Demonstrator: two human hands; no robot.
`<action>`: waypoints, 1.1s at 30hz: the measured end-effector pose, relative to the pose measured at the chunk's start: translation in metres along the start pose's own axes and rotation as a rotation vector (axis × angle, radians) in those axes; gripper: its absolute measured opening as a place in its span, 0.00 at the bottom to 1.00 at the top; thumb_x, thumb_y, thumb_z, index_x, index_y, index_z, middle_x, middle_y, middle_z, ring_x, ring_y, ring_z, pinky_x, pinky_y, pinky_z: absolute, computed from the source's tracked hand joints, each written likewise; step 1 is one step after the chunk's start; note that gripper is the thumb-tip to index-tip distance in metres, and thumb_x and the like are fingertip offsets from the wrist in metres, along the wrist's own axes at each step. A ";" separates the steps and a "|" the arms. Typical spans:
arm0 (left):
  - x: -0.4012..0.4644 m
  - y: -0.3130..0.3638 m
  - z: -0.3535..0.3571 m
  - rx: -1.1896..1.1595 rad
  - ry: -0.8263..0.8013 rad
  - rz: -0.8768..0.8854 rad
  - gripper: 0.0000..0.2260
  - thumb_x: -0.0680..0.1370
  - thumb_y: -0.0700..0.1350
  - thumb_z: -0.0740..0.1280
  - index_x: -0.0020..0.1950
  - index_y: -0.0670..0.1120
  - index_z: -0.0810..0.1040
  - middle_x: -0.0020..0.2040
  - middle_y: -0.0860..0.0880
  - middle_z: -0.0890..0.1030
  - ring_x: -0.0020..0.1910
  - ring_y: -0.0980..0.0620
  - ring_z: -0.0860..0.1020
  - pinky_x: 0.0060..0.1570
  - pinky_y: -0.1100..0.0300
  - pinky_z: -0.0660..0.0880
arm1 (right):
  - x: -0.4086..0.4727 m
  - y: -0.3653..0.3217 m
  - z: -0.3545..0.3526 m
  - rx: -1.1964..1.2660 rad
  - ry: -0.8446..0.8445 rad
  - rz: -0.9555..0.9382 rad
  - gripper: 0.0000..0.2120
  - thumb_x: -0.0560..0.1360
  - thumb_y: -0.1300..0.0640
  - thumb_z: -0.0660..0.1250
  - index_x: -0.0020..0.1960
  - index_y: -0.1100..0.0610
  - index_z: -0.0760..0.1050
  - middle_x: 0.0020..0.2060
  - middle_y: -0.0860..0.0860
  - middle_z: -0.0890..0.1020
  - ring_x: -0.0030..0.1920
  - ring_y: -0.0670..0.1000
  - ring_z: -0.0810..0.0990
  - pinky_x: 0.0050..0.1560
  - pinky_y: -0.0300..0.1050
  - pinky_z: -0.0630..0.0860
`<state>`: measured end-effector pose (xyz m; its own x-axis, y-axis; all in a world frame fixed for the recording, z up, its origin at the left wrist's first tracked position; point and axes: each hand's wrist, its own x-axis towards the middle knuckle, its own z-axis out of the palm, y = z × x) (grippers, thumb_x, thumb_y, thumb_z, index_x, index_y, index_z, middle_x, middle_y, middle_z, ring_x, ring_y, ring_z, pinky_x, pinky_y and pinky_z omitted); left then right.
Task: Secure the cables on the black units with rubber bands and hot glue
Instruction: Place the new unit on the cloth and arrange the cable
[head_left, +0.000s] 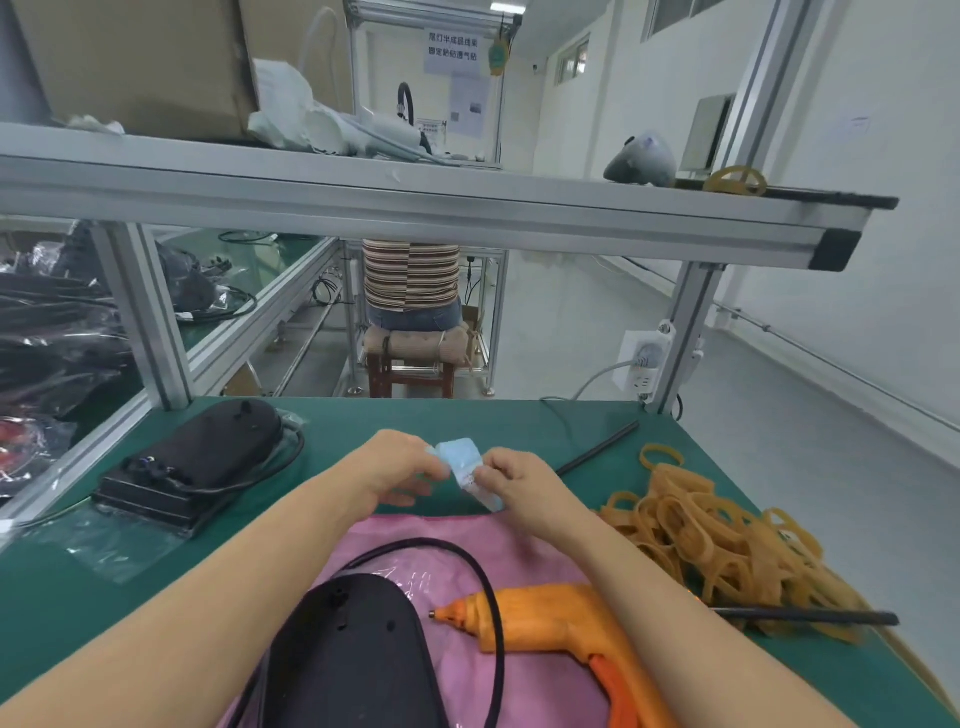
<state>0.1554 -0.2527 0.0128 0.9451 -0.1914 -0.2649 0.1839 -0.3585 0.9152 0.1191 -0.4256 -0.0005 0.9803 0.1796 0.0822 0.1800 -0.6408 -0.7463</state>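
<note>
Both hands meet above the middle of the green table (363, 415). My left hand (400, 467) and my right hand (519, 483) pinch a small pale blue packet (460, 457) between them. One black unit (358, 654) lies on a pink sheet (519, 545) near me, with a black cable (483, 571) looping over it. An orange hot glue gun (550, 618) lies on the pink sheet to its right, nozzle pointing left. A second black unit (208, 457) with its cable sits at the left. A heap of tan rubber bands (727, 540) lies at the right.
A black glue stick (597, 449) lies beyond my right hand and another (810, 617) across the rubber bands. An aluminium shelf (467, 208) runs overhead. A person in a striped top sits on a stool (410, 358) behind the table. Bagged black parts (52, 322) are stacked at the left.
</note>
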 end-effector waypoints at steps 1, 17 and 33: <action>-0.002 -0.001 0.000 0.100 0.023 0.062 0.19 0.70 0.35 0.72 0.59 0.47 0.77 0.52 0.50 0.79 0.50 0.51 0.77 0.46 0.59 0.72 | -0.002 0.000 -0.003 -0.014 -0.045 0.006 0.10 0.80 0.59 0.61 0.43 0.63 0.73 0.38 0.54 0.74 0.40 0.50 0.69 0.41 0.45 0.63; -0.014 -0.008 0.005 -0.300 -0.116 -0.066 0.07 0.78 0.33 0.65 0.42 0.40 0.78 0.35 0.45 0.80 0.35 0.49 0.76 0.39 0.59 0.75 | -0.027 -0.006 0.002 0.123 0.298 0.172 0.07 0.75 0.56 0.67 0.39 0.53 0.77 0.38 0.47 0.81 0.40 0.47 0.79 0.46 0.46 0.76; -0.030 -0.007 0.014 -0.451 -0.322 -0.204 0.07 0.78 0.30 0.60 0.46 0.35 0.77 0.33 0.42 0.81 0.33 0.48 0.81 0.36 0.58 0.81 | -0.043 0.006 0.009 0.221 0.167 0.418 0.19 0.73 0.64 0.66 0.64 0.58 0.74 0.54 0.55 0.79 0.51 0.52 0.76 0.47 0.40 0.70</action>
<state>0.1223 -0.2576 0.0102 0.7621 -0.4522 -0.4634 0.5168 -0.0064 0.8561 0.0774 -0.4306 -0.0141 0.9677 -0.1924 -0.1630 -0.2352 -0.4557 -0.8585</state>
